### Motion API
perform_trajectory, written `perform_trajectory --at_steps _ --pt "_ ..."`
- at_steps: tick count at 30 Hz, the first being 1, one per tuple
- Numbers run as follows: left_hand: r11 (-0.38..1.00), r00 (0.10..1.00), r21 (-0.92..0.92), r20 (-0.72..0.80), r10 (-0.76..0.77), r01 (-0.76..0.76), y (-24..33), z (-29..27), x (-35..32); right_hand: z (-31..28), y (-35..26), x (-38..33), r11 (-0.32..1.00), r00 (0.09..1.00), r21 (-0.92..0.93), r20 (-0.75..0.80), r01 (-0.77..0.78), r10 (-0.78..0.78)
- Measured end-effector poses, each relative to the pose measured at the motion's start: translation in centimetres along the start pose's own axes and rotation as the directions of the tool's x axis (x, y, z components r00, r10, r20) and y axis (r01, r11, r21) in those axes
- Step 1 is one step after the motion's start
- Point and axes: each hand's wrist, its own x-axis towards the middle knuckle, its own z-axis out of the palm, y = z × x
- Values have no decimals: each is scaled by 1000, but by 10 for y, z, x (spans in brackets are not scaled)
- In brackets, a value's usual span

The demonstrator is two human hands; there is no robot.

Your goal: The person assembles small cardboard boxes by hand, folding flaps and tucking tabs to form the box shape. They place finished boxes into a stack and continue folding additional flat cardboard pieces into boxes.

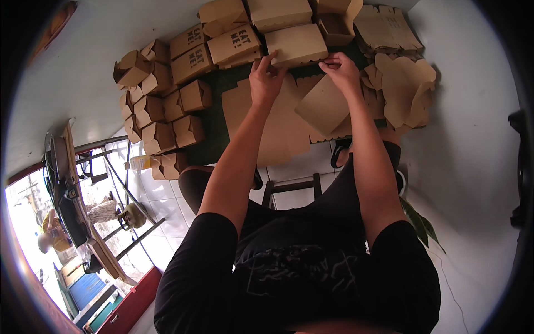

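A folded brown cardboard food box [296, 44] lies lid up at the far middle of the dark green surface, between my hands. At its near left corner, my left hand [267, 81] grips the edge, with the index finger up along the left end and the thumb below the front. My right hand [341, 71] has its fingers closed at the near right corner, thumb and index finger pinched on the box's edge. Just below my hands, unfolded flat cardboard sheets [261, 119] lie spread out, with a tilted cardboard piece [324, 106] on top near my right forearm.
Closed printed boxes [233, 44] stand left of the held box, and several small folded boxes [158, 136] cover the left side. Flat blanks are stacked at the far right [387, 29]; loose ones [406, 89] lie nearer. A bottle [138, 162] is at the left edge.
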Motion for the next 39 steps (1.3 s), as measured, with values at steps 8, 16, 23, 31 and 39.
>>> perform_trajectory --at_steps 8,16,23,31,39 --pt "1000 999 20 45 -11 10 2 -5 2 2 -3 3 982 994 -168 -50 82 -92" --pt "997 994 22 79 -78 77 5 -10 5 1 -6 1 998 988 -51 -141 49 -56" --pt "996 994 21 63 -89 88 -1 -6 4 -1 -5 7 968 989 220 -48 -124 138" --pt "995 989 63 120 -84 76 8 -5 -4 3 -11 -1 977 989 -187 -85 100 -117" --pt "941 938 -48 111 -329 335 11 6 4 -27 -6 7 915 983 -401 146 -40 107"
